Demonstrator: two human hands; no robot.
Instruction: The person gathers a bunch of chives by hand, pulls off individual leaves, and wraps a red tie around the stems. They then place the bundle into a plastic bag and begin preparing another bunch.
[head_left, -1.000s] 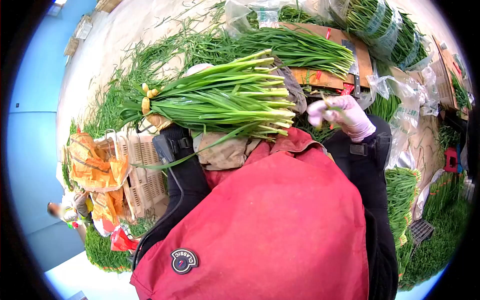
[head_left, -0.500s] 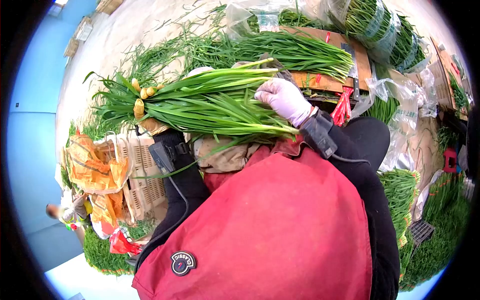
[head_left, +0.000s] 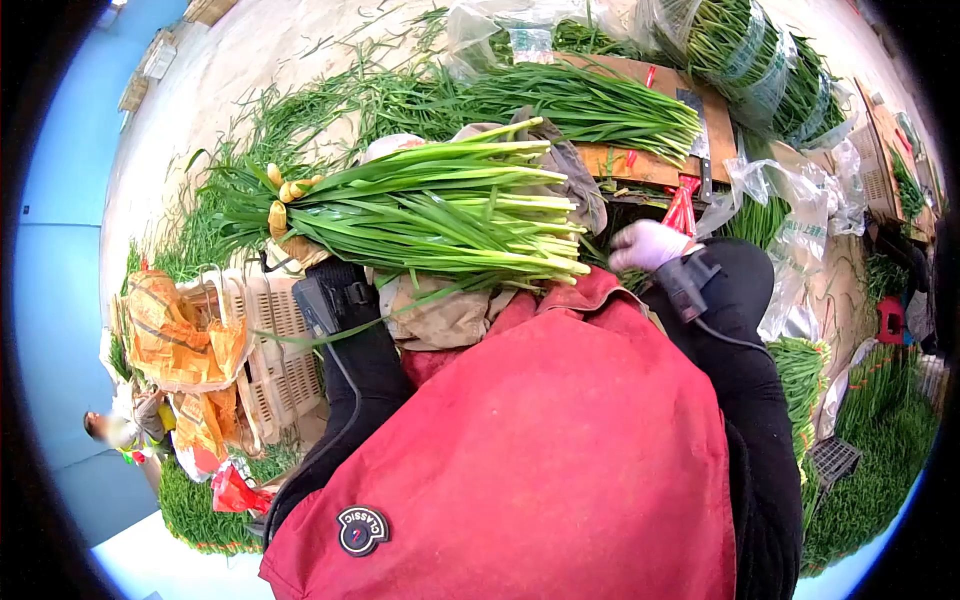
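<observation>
A bunch of garlic chives lies across my lap, with its pale stem ends to the right and leafy ends to the left. Wrapped round the leafy side is my left hand, in a yellowish glove, its fingers closed on the bunch. My right hand, in a pale thin glove, hovers just right of the stem ends, apart from them. Motion smears its fingers. Close above it hang red ties at the edge of a wooden board, where more chives and a knife lie.
Plastic-wrapped chive bundles stand at the upper right. Loose leaves litter the floor behind the bunch. At left are a cream plastic crate and an orange bag; a person is beyond. Stacked chives fill the lower right.
My right hand has left the stems and moved right and down toward my knee. My left hand still grips the bunch, whose stem ends now lie more spread out.
</observation>
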